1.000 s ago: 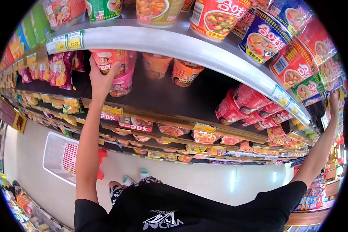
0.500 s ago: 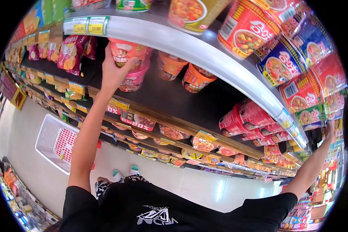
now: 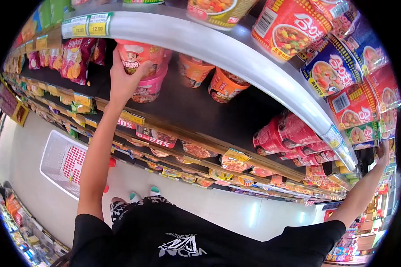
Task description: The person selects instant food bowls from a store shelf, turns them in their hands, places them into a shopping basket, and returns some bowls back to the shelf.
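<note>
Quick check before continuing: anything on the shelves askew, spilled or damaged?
Nothing clearly stands out. The red tubs at right look tilted, but the white shelf edge curves too, so probably lens distortion. The red cup in the left hand shows no visible damage.

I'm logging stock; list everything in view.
chef cup: one, red, left
pink cup: at least one, pink, below it
orange cups: two, orange, upper centre
red tubs: several, red, right
upper tubs: several, multicoloured, top
snack bags: several, purple, upper left
bowls: many, mixed, below orange cups
price tags: several, yellow-white, shelf edges
basket: one, white-red, floor
shoes: two, white-green, floor
shirt: one, black, bottom
left hand: one, gripping chef cup
right hand: one, far right
</note>
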Available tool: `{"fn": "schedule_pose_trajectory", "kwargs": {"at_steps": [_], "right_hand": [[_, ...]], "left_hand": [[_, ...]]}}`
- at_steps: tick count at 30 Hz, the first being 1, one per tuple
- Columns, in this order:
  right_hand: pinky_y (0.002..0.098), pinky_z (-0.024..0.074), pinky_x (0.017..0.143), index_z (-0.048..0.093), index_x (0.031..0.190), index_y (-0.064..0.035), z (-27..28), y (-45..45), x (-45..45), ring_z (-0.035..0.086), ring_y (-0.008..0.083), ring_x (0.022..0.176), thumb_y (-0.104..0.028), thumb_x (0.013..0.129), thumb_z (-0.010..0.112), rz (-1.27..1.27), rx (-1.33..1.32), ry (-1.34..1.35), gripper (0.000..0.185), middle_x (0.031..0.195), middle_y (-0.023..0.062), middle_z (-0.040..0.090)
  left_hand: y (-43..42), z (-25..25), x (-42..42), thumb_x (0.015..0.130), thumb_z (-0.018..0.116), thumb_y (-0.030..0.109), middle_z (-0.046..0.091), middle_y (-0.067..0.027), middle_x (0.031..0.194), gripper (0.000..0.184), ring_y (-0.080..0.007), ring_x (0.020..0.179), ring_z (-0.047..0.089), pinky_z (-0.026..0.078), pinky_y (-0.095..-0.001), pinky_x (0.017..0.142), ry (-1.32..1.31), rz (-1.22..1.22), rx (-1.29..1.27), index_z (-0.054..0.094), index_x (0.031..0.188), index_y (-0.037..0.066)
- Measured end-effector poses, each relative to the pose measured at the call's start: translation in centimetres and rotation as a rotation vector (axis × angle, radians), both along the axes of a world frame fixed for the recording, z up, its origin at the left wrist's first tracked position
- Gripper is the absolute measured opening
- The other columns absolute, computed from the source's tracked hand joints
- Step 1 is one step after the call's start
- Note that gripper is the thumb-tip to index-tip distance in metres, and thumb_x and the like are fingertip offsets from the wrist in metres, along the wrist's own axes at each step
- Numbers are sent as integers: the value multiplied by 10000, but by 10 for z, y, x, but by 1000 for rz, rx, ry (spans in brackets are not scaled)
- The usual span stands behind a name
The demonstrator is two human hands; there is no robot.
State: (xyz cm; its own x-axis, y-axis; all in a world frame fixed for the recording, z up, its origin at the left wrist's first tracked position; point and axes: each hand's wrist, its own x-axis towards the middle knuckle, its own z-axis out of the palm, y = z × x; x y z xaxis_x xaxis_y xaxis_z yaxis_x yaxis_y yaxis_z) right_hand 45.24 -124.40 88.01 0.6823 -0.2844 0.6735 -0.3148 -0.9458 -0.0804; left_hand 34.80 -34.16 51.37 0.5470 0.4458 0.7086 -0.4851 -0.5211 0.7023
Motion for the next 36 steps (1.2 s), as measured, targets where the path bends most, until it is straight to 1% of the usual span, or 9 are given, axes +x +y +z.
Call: {"fn": "schedule_pose_trajectory", "kwargs": {"at_steps": [3, 6, 12, 22, 36], "right_hand": [[360, 451, 960, 586, 1261, -4, 2, 1, 3, 599, 257, 1129, -282, 936, 550, 4, 4, -7, 429, 1270, 133, 608], [360, 455, 957, 587, 1258, -3, 0, -2, -3, 600, 256, 1129, -271, 933, 552, -10, 3, -7, 422, 1268, 133, 609], [360, 462, 950, 589, 1252, -2, -4, -2, 4, 603, 255, 1128, -249, 928, 556, -14, 12, 2, 409, 1262, 135, 613], [359, 473, 938, 593, 1241, 2, -9, -6, 2, 608, 252, 1127, -211, 919, 564, -25, 7, 0, 387, 1254, 137, 619], [359, 490, 922, 598, 1226, 6, -5, -2, 7, 614, 248, 1125, -159, 906, 574, -12, -12, -14, 361, 1242, 141, 628]], "left_hand": [[-1, 0, 0, 769, 821, 279, 654, -174, 1116, 752, -214, 985, 651, 516, -340, 867, -34, -20, -20, 403, 1317, -20], [-1, -1, 0, 774, 816, 270, 652, -170, 1121, 737, -211, 990, 648, 514, -338, 868, -12, -20, -27, 405, 1311, -21], [1, -2, 0, 767, 818, 273, 648, -166, 1128, 744, -208, 995, 642, 510, -332, 867, -13, -27, -20, 405, 1310, -22], [-1, 2, -3, 782, 810, 266, 655, -160, 1102, 701, -203, 966, 650, 518, -328, 843, 3, 8, 33, 415, 1284, -23], [1, 1, -1, 785, 804, 265, 649, -163, 1117, 703, -196, 988, 638, 507, -329, 875, -19, -16, 14, 413, 1291, -27]]}}
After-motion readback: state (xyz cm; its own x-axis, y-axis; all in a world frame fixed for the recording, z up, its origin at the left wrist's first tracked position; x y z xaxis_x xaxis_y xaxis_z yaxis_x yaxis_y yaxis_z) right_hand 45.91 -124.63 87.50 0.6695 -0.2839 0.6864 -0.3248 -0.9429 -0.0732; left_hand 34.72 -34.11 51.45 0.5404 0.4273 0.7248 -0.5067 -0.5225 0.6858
